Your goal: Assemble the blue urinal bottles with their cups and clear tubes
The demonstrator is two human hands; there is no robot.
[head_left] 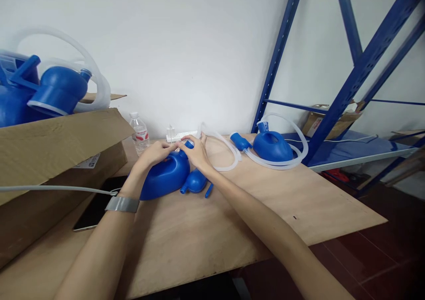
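Note:
A blue plastic urinal bottle [166,177] with a handle loop lies on the wooden table below my hands, its neck pointing away to the right. My left hand [158,153] is closed at the neck, fingertips pressed together near its top. My right hand [196,153] curls round the neck's blue end [188,145] from the right. The fingers hide most of the spot where they meet. Just right of the bottle rest a blue funnel-shaped piece [195,181] and a small blue stick-like part [209,190]. A clear hose [229,167] loops behind my right hand.
At the left, an open cardboard box [63,153] holds more blue urinal parts [63,87] and hoses. A water bottle [140,134] and white power strip [186,135] stand by the wall. Another urinal bottle [272,147] with hose sits right, near a blue shelf rack [352,151]. A dark tablet [96,209] lies left.

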